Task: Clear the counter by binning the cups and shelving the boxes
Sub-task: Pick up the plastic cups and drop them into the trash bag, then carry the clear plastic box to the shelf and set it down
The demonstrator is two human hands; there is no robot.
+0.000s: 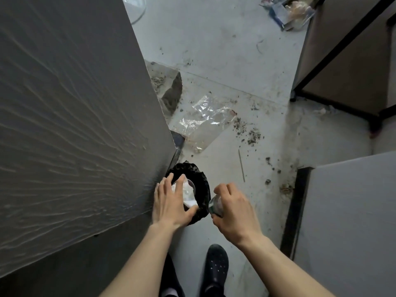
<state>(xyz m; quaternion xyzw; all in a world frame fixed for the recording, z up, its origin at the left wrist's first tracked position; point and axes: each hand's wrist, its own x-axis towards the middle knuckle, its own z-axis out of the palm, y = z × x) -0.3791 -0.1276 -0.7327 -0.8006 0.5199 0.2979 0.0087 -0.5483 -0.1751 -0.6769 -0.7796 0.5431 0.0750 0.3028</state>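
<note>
Clear cup (187, 195) tilted, mouth toward bin (202, 189).

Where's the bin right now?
Head view, lower centre: the black-lined bin stands on the floor against the grey counter's corner, under the left hand.

The counter (64, 125) is dark grey with a fine rippled grain. At its five o'clock corner the bin (201, 189) is lined black, with a clear cup (188, 194) showing white over it. The floor (225, 50) is pale grey, speckled with dark crumbs, and the shoe (216, 269) at six o'clock is black.
</note>
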